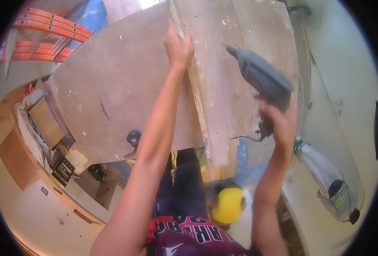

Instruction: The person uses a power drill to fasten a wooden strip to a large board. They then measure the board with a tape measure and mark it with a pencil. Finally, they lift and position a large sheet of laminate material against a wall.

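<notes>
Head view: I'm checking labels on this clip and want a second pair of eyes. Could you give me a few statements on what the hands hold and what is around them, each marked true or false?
1. The right hand holds a drill. True.
2. The drill touches the strip in the left hand. False: a gap shows between drill and strip.
3. The left hand grips the strip. True.
4. An orange ladder shows at the upper left. True.
5. In the picture, the ladder is nearer the right hand than the left hand. False: it is nearer the left hand.
</notes>
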